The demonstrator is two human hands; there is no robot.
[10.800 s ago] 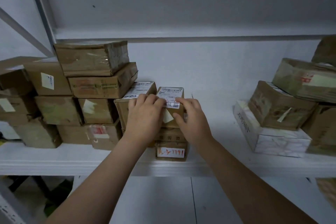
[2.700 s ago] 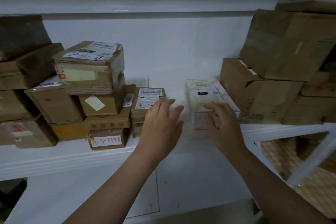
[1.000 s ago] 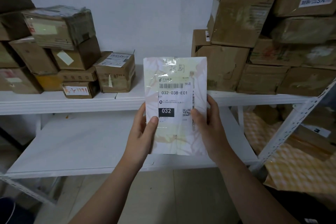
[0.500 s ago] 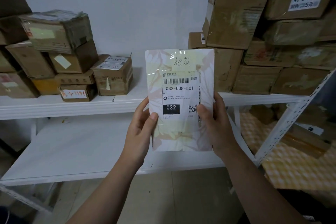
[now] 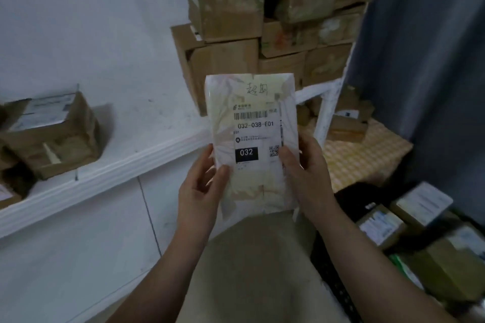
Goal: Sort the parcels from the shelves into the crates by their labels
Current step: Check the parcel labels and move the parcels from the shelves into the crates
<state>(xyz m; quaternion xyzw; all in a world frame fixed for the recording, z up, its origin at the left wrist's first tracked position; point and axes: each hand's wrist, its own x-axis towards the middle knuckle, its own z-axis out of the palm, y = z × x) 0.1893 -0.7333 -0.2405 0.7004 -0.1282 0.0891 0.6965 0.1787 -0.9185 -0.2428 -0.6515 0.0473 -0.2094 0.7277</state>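
I hold a flat white parcel (image 5: 252, 118) upright in front of me, its label facing me and reading 032-038-E01 with a black 032 box. My left hand (image 5: 202, 191) grips its lower left edge. My right hand (image 5: 307, 176) grips its lower right edge, thumb on the front. A dark crate (image 5: 338, 288) sits at the lower right with several labelled parcels (image 5: 380, 225) inside.
The white shelf (image 5: 110, 173) runs along the left with a brown box (image 5: 52, 134) on it. Stacked brown cartons (image 5: 262, 23) fill the shelf behind the parcel. A white upright post (image 5: 328, 110) stands to the right, with a dark curtain (image 5: 425, 60) beyond.
The view has swung to the right and down, so the crate with parcels has come into sight at the lower right. Both hands still hold the white parcel the same way.
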